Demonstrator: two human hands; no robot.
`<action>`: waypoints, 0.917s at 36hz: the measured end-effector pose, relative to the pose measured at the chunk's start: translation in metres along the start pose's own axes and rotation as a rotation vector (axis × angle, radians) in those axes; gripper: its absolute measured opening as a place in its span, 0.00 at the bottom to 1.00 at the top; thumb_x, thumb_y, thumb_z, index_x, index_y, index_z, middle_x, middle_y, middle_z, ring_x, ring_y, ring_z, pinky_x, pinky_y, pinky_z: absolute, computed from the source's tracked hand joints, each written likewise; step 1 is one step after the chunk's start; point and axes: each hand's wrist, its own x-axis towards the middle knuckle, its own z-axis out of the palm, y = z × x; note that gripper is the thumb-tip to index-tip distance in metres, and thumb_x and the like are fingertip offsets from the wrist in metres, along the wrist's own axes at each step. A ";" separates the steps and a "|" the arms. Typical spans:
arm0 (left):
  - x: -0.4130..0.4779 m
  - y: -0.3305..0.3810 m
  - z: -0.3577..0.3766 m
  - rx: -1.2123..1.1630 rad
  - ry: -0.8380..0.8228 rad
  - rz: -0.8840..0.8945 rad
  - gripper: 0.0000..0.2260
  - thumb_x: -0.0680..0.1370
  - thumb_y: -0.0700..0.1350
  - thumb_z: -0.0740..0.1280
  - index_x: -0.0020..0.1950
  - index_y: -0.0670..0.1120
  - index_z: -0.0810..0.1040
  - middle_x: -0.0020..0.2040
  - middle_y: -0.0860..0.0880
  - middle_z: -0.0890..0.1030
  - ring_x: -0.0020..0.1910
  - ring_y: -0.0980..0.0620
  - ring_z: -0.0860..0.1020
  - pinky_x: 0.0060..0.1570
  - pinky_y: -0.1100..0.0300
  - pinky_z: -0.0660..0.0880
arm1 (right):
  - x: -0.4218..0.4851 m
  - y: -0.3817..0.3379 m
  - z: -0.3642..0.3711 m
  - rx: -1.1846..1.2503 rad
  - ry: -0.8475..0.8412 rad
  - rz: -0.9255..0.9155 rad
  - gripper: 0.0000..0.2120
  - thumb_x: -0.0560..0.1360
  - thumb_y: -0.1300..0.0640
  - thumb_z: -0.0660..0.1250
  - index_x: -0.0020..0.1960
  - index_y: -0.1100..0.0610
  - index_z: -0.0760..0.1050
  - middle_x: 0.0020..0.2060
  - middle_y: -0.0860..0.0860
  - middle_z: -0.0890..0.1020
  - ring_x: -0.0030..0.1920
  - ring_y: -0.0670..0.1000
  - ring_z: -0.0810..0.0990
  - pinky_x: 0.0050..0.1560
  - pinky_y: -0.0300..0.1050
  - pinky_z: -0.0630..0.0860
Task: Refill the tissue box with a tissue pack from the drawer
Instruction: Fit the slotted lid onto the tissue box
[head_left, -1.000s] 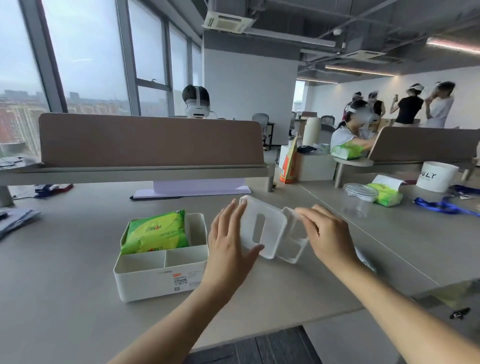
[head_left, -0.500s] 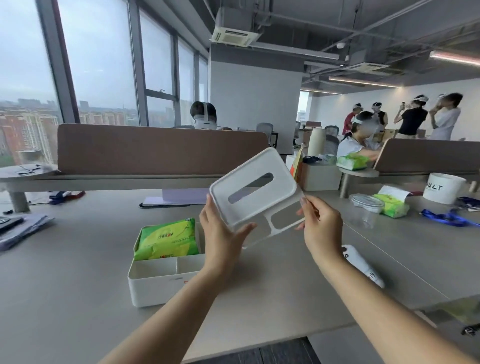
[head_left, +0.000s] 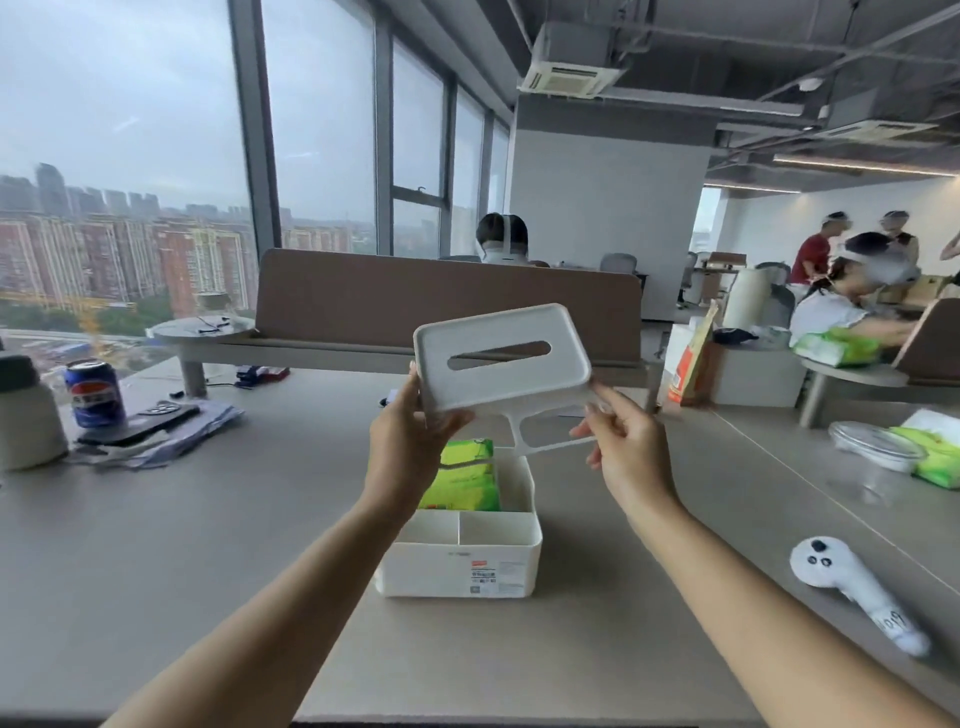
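The white tissue box base (head_left: 460, 569) stands on the grey desk, open at the top. A green tissue pack (head_left: 462, 480) lies in its rear compartment; two small front compartments hold nothing. I hold the white lid (head_left: 501, 358), with its oval slot facing up, in the air above the box. My left hand (head_left: 410, 441) grips the lid's left edge. My right hand (head_left: 626, 441) pinches the lid's lower right frame with its fingertips.
A white controller (head_left: 857, 587) lies on the desk at the right. A cola can (head_left: 96, 392), a phone and papers sit at the left. A brown divider (head_left: 447, 306) runs behind. A clear cup (head_left: 875, 454) and green packs are on the neighbouring desk; people work beyond.
Both hands lifted the lid off the desk and carried it left, over the open box. The slot side now faces up. The view has shifted so the box sits in the centre.
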 end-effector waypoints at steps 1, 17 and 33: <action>0.001 -0.003 -0.007 0.021 0.006 -0.002 0.20 0.70 0.44 0.75 0.61 0.51 0.77 0.44 0.58 0.82 0.40 0.57 0.83 0.33 0.64 0.75 | 0.000 0.002 0.007 0.005 -0.007 -0.001 0.16 0.78 0.60 0.64 0.63 0.47 0.76 0.41 0.56 0.83 0.26 0.40 0.75 0.27 0.35 0.72; 0.003 -0.055 -0.071 0.349 -0.071 -0.096 0.14 0.70 0.54 0.74 0.51 0.47 0.83 0.45 0.51 0.85 0.45 0.54 0.82 0.36 0.68 0.72 | -0.004 0.019 0.063 -0.119 -0.106 -0.004 0.04 0.72 0.51 0.71 0.45 0.50 0.83 0.38 0.46 0.85 0.40 0.44 0.80 0.40 0.38 0.72; -0.021 -0.081 -0.063 0.524 -0.284 -0.180 0.17 0.72 0.62 0.68 0.54 0.54 0.81 0.43 0.50 0.84 0.44 0.46 0.79 0.46 0.52 0.78 | -0.022 0.052 0.034 -0.339 -0.216 -0.072 0.03 0.71 0.52 0.73 0.41 0.50 0.83 0.37 0.44 0.83 0.39 0.48 0.79 0.45 0.51 0.76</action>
